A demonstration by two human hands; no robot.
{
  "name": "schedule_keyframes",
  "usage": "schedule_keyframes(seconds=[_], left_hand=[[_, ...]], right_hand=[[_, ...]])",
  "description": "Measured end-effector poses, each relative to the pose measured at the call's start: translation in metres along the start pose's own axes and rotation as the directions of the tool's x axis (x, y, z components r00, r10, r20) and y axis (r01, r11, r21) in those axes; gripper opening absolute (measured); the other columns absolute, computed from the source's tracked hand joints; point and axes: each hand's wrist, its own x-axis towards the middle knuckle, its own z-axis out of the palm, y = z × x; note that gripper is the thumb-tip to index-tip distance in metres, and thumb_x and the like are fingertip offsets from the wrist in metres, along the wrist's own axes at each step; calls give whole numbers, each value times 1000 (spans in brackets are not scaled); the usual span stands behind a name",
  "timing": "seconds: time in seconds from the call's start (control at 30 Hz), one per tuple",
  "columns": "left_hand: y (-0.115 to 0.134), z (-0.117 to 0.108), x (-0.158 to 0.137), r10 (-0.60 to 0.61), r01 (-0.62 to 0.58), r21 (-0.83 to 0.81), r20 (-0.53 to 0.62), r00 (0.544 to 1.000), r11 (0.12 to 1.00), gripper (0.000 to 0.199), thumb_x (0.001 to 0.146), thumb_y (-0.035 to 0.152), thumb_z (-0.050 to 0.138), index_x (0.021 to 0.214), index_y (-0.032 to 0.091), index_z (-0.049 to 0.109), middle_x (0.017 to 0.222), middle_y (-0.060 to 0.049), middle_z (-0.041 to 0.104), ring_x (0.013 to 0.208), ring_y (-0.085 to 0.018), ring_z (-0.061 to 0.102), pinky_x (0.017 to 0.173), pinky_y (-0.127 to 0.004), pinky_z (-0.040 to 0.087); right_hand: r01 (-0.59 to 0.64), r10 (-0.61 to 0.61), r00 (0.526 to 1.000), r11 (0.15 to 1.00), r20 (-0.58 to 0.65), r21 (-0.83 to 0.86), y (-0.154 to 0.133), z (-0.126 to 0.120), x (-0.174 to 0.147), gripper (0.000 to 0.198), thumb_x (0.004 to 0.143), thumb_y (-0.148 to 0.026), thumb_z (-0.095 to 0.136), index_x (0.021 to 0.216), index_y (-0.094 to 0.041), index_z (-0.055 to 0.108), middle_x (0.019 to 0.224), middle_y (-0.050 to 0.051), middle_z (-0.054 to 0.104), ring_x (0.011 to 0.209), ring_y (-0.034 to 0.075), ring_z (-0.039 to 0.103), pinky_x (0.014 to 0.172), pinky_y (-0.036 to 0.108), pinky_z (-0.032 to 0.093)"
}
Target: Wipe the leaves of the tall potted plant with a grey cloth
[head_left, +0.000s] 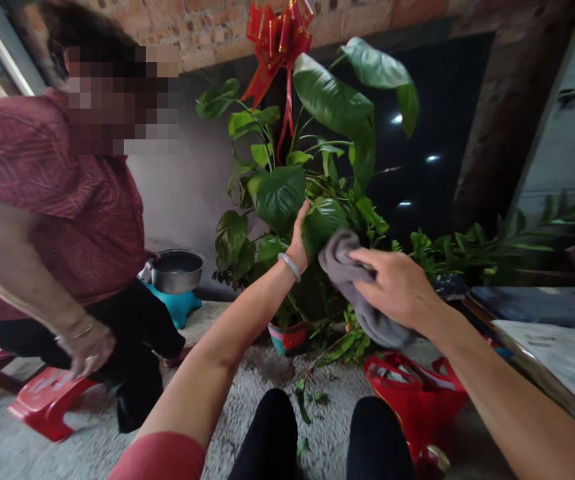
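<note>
Well left of the hands, a person (52, 200) is beside a red stool (52, 400) on rough concrete floor (325, 433). Brick wall (207, 33) rises beyond the hands. The left hand (298, 240) supports a broad leaf (325, 220) of the potted plant (277, 197), fingers hidden behind; the right hand (392, 287) grips grey cloth (345, 267) at its edge, above a red bag (417, 407).

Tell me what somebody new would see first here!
Probably the shiny red bow at the top of the big leafy plant. Next, in the middle, the left hand touches a leaf, and the right hand holds a grey cloth up to it. A bright red bag sits low on the right.
</note>
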Motion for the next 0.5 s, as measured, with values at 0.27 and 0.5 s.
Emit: schedule_keyframes(seconds=[0.27,0.5], left_hand=[[2,-1,-6,-43,43,14,59,997,999,52,105,58,45,110,16,75,100,-11,81,124,-31,71,114,-49,51],[-1,-17,-11,22,-16,110,-57,998,994,51,102,59,50,121,18,73,104,-10,81,121,-33,72,110,-49,54]], right_hand=[[-184,171,825,982,-538,30,16,-65,25,61,74,-35,78,133,-18,72,119,14,80,109,38,75,96,57,57],[-98,93,995,987,46,131,-5,55,-17,37,82,-16,61,113,-29,76,113,6,84,100,32,81,90,42,63]])
